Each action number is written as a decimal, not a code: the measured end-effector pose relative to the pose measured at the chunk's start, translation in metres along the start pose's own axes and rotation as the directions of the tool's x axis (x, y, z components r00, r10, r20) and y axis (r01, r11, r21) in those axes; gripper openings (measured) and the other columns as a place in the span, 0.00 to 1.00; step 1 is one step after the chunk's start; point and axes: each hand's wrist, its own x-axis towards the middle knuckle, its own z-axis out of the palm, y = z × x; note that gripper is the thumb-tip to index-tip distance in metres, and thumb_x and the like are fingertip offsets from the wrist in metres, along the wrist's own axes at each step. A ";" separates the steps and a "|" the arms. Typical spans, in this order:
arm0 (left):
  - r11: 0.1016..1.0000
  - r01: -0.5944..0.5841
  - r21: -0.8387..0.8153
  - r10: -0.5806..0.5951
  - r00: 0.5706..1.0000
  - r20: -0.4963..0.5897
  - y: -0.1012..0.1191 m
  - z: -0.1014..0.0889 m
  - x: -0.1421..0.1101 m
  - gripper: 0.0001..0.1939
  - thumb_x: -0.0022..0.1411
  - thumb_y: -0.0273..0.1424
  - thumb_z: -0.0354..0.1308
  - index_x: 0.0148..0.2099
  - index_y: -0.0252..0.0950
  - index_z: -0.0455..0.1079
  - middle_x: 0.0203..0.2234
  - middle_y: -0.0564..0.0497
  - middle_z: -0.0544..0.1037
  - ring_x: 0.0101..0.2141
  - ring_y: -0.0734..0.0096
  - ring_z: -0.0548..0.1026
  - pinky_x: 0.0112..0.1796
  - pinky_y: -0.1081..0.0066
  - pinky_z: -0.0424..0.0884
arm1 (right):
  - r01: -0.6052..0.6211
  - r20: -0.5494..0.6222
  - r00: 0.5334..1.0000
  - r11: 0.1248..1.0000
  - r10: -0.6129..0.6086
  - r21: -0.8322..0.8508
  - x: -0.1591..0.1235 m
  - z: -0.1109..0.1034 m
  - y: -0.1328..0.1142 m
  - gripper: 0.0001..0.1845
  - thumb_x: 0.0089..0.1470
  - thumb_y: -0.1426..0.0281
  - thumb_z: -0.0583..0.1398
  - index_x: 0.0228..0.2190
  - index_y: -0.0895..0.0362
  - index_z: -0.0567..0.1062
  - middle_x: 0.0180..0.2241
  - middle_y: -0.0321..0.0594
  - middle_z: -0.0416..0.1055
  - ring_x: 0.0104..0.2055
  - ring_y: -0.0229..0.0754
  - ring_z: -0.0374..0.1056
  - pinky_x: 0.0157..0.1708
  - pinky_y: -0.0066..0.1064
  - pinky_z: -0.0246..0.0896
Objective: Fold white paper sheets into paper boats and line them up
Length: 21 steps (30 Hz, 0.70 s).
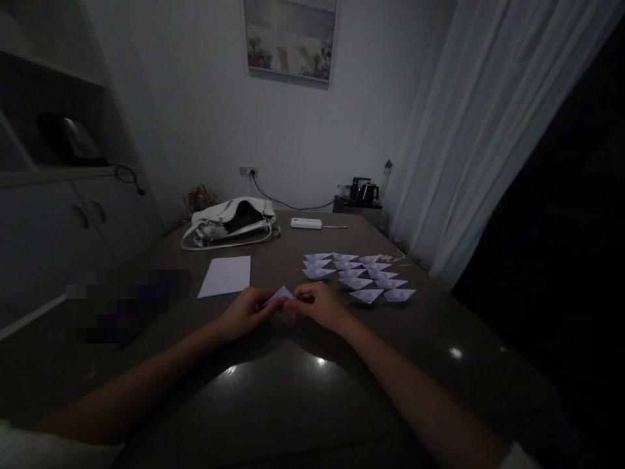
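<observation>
Between my two hands is a small piece of folded white paper (283,294), its pointed top showing above my fingers. My left hand (247,314) grips its left side, thumb toward the middle. On the opposite side, my right hand (316,303) pinches the paper with thumb and bent fingers. The lower part of the paper is hidden by my fingers. To the right stand rows of several folded paper boats (355,283). A stack of white paper sheets (225,276) lies behind my left hand.
A white handbag (234,221) rests at the back left of the dark table (273,410). Near the far edge lies a white power bank (306,223) with a short cable. Paper scraps (390,258) lie beyond the boats. A blurred-out patch covers the table's left side.
</observation>
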 end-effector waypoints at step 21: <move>0.991 0.101 -0.089 -0.115 0.977 -0.177 -0.001 0.000 0.000 0.22 0.63 0.45 0.47 0.32 0.32 0.70 0.20 0.55 0.69 0.23 0.72 0.67 0.23 0.76 0.61 | -0.054 -0.026 0.998 0.979 0.061 0.198 0.000 -0.005 -0.011 0.09 0.49 0.67 0.60 0.22 0.60 0.71 0.20 0.34 0.67 0.19 0.31 0.57 0.21 0.23 0.50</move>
